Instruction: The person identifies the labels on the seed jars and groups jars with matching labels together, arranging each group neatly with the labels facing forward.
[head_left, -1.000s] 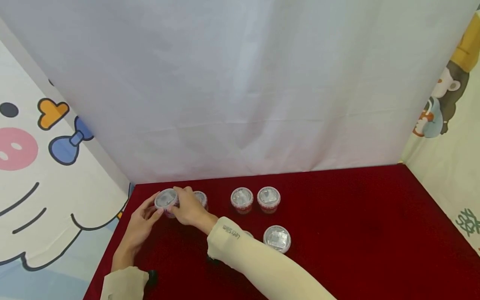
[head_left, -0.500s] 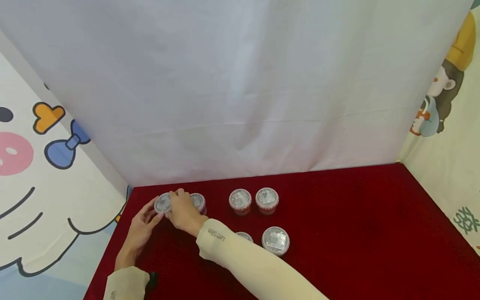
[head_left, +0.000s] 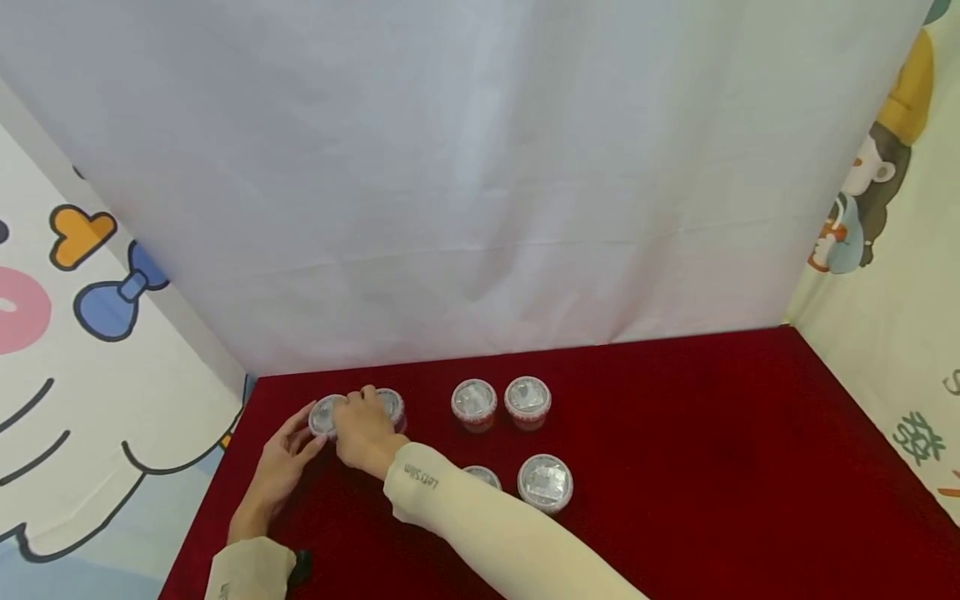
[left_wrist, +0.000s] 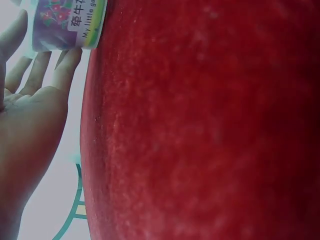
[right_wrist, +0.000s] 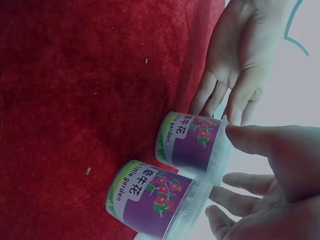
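Note:
Two lidded plastic cups with purple flower labels reading "little garden" stand side by side at the table's back left. The left cup (head_left: 323,417) has my left hand (head_left: 279,471) around its left side, thumb in front and fingers behind. My right hand (head_left: 365,433) holds the same cup from the right at its lid, and its thumb (right_wrist: 250,139) shows at the lid rim in the right wrist view. The second cup (right_wrist: 155,200) is right beside it, close to my right fingers; in the head view its lid (head_left: 392,404) is partly covered by that hand.
Two more lidded cups, one (head_left: 474,402) and another (head_left: 528,397), stand at the back middle. Nearer are a cup (head_left: 545,483) and one (head_left: 483,476) partly hidden by my right sleeve. The red cloth table (head_left: 675,467) meets a white curtain (head_left: 525,208) behind.
The left cup has been lowered slightly beside the second cup, with both hands at it. My right hand has shifted toward me and over its lid; the view has turned slightly right.

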